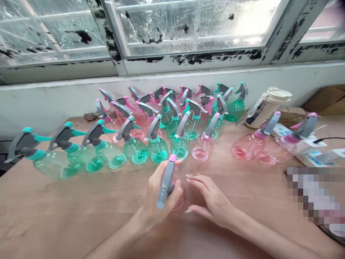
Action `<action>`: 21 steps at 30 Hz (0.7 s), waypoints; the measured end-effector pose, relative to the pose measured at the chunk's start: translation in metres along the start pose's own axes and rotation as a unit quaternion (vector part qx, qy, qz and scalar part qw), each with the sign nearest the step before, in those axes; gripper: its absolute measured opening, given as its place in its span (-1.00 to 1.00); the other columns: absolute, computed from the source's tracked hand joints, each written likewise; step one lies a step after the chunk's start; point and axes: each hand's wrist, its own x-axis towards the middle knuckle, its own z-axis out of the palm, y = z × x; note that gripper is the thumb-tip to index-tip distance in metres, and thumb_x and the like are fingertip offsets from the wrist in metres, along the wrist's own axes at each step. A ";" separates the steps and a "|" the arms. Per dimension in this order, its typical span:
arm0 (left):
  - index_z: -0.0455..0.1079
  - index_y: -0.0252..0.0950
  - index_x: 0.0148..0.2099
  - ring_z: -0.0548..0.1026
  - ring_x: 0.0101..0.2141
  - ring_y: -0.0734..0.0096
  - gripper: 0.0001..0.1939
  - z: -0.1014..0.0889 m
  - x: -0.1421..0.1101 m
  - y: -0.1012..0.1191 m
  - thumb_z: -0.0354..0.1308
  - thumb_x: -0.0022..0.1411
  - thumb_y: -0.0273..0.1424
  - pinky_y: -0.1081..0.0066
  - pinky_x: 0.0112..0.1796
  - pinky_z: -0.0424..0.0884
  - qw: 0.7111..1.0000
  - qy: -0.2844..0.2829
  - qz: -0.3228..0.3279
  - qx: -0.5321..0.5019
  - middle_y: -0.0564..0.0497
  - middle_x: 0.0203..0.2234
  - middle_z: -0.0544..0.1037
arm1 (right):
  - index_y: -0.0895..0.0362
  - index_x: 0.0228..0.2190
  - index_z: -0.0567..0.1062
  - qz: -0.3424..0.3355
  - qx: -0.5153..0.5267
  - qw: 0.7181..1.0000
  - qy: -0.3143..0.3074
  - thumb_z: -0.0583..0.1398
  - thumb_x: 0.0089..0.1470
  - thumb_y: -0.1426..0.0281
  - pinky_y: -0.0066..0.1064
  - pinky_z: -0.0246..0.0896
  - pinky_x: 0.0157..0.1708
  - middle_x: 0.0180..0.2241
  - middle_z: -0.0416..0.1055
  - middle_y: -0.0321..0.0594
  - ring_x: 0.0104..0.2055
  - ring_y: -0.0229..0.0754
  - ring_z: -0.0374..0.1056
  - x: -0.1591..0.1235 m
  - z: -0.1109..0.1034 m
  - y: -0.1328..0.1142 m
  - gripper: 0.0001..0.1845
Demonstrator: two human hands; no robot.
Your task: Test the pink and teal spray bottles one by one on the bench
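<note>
My left hand (pixel 159 192) is wrapped round the neck of a pink spray bottle (pixel 180 201) with a grey and pink trigger head, at the near middle of the table. The grey lever of that bottle points toward me, and its lower body is partly hidden by my fingers. Just right of it, my right hand (pixel 212 198) is open, thumb and fingers apart, with nothing between them. Ahead of both hands stand a clear pink spray bottle (pixel 202 148) and a green spray bottle (pixel 180 145).
Several more green and pink spray bottles (pixel 134 149) stand in rows toward the window wall. Two pink spray bottles (pixel 248 145) stand apart at right. Behind them are a cream tumbler (pixel 269 106) and a white power strip (pixel 309 144) with a black cable. A blurred-out object (pixel 320 201) lies at the right edge.
</note>
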 end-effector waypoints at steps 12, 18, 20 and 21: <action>0.28 -0.26 0.05 0.50 -0.25 0.32 -0.60 0.017 0.036 -0.008 0.02 0.14 -0.56 0.30 -0.21 0.50 0.996 -0.025 0.084 -0.002 -0.07 -0.18 0.49 | 0.14 0.15 0.33 0.106 -0.146 0.983 -0.024 0.14 0.25 0.20 0.02 0.36 0.12 0.20 0.33 0.04 0.23 0.12 0.27 -0.032 -0.005 0.041 -0.50; 0.31 -0.26 0.01 0.51 -0.25 0.30 -0.70 0.017 0.038 -0.008 0.05 0.22 -0.49 0.33 -0.22 0.46 0.995 -0.027 0.091 0.013 -0.07 -0.21 0.50 | 0.21 0.12 0.37 0.097 -0.159 0.982 -0.011 0.15 0.24 0.18 0.05 0.33 0.14 0.16 0.37 0.10 0.22 0.14 0.29 -0.027 -0.002 0.039 -0.49; 0.32 -0.26 0.01 0.51 -0.25 0.30 -0.73 0.017 0.038 -0.007 0.06 0.25 -0.46 0.35 -0.23 0.46 0.996 -0.033 0.087 0.016 -0.07 -0.22 0.50 | 0.22 0.12 0.38 0.100 -0.153 0.983 -0.012 0.15 0.24 0.18 0.05 0.32 0.14 0.16 0.38 0.09 0.22 0.14 0.29 -0.026 -0.004 0.039 -0.49; 0.33 -0.27 0.01 0.52 -0.25 0.31 -0.74 0.016 0.038 -0.007 0.06 0.26 -0.45 0.35 -0.23 0.45 0.996 -0.033 0.085 0.020 -0.07 -0.23 0.50 | 0.21 0.11 0.38 0.101 -0.148 0.984 -0.011 0.15 0.24 0.18 0.05 0.32 0.14 0.15 0.38 0.09 0.22 0.13 0.29 -0.026 -0.004 0.039 -0.49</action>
